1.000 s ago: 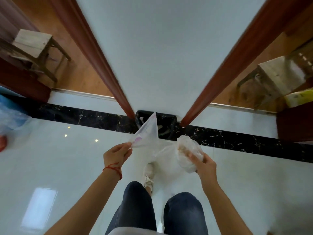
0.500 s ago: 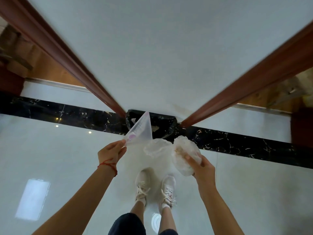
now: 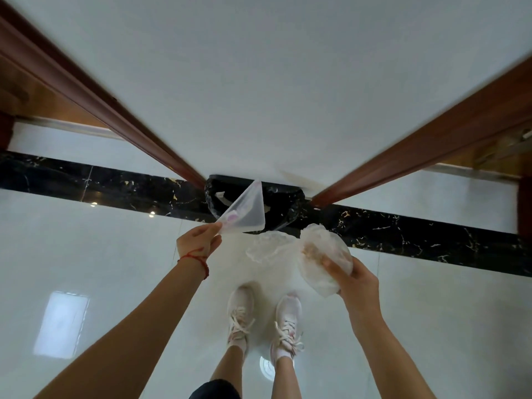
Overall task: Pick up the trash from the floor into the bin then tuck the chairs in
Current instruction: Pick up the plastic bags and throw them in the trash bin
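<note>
translucent flat bag [image 3: 244,210] pinched, crumpled white wad [image 3: 325,262] gripped.

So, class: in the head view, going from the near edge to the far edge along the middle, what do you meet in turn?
White sneakers → crumpled clear plastic bags gripped by right hand → black-lined bin → white wall.
</note>
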Motion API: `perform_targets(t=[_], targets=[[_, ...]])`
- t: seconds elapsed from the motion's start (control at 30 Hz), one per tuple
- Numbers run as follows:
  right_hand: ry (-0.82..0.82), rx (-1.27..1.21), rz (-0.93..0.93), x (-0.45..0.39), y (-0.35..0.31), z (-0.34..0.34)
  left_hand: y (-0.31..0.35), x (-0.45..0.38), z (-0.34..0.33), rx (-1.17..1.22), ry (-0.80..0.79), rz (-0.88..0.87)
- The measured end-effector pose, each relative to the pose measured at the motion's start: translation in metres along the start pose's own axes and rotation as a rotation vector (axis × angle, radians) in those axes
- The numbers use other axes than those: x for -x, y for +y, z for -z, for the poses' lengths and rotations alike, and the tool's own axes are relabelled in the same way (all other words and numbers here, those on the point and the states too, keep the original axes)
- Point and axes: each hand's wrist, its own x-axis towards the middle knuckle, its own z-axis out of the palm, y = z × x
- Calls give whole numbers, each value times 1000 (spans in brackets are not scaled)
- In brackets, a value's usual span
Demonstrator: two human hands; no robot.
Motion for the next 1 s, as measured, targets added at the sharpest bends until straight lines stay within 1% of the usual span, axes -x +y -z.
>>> perform_targets(t=[0.2, 0.3, 0.5, 0.57, 0.67, 0.8, 0.9, 1.0], targets=[[12, 0, -2, -13, 4, -5, 4, -27, -15, -144, -94, -17], [11, 37, 20, -18, 5, -12, 11, -34, -16, -118, -110, -11], [-11, 139, 59, -31, 8, -32, 21, -15, 5, -132, -171, -96], [-18, 187, 71, -36, 9, -41, 20, -7, 16, -255, -167, -214], [-23, 210, 71, -44, 9, -57, 12, 2, 33, -578, -150, -520], [-26, 199, 73, -53, 5, -80, 2, 8, 52, -834, -98, -791], [-33, 227, 96, -60, -1, -98, -4, 5, 60, -942, -95, -910], [-38, 234, 118, -70, -7, -117, -6, 3, 64, -995, -100, -974]])
